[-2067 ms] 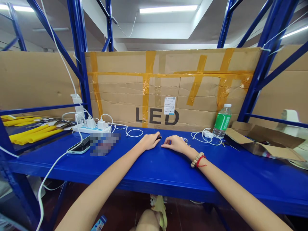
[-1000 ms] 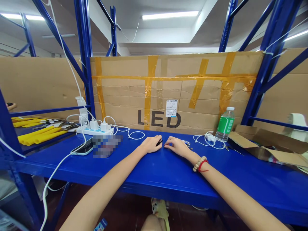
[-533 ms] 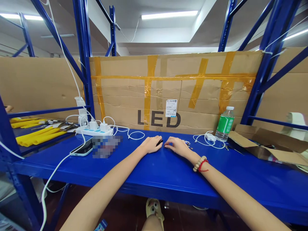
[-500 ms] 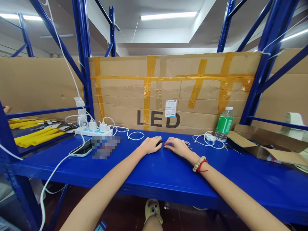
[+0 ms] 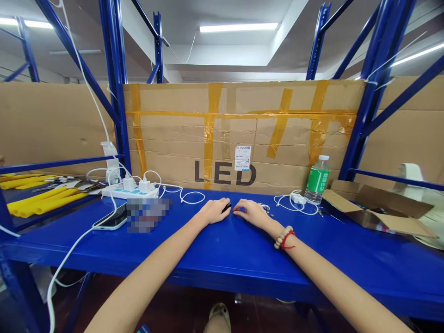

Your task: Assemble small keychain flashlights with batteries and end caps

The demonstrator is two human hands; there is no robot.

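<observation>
My left hand (image 5: 214,211) rests low over the blue shelf top (image 5: 236,259), its fingers closed on a small black object (image 5: 226,207) whose kind I cannot make out. Just to the right, my right hand (image 5: 250,212) is curled, thumb and fingertips close together; whatever they may pinch is too small to see. A small gap parts the two hands. Behind the right hand, partly hidden by it, lie a few small metallic and white bits (image 5: 265,207). The right wrist wears a bead bracelet (image 5: 283,237) and a red string.
Left are a phone (image 5: 111,217), a power strip (image 5: 132,190) with white chargers, and yellow sleeves (image 5: 45,201). Right stand a coiled white cable (image 5: 296,200), a water bottle (image 5: 317,180) and an open cardboard box (image 5: 378,208). A big cardboard panel (image 5: 166,134) stands behind.
The view has shifted slightly, so everything sits a little further left in it. Both hands keep nearly the same pose, and the black object is still in the left hand.
</observation>
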